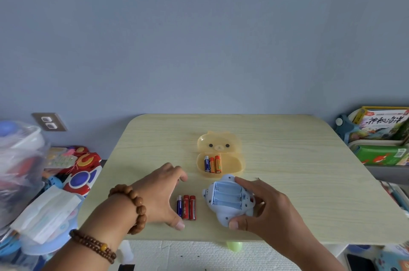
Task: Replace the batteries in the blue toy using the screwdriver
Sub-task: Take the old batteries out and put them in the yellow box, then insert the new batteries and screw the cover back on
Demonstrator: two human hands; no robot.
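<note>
Beside the left hand [161,195], right hand [271,211] grips toy [228,200].

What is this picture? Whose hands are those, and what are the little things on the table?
The camera sits on a person's head and looks down, so you see that person's own two hands. The right hand holds the blue toy between its thumb and fingers. The toy's back faces up, and its battery compartment is open and empty. The left hand is relaxed and holds nothing. It is next to three loose batteries that lie side by side on the wooden table. Further back is an open yellow bear-shaped box with three more batteries inside.
</note>
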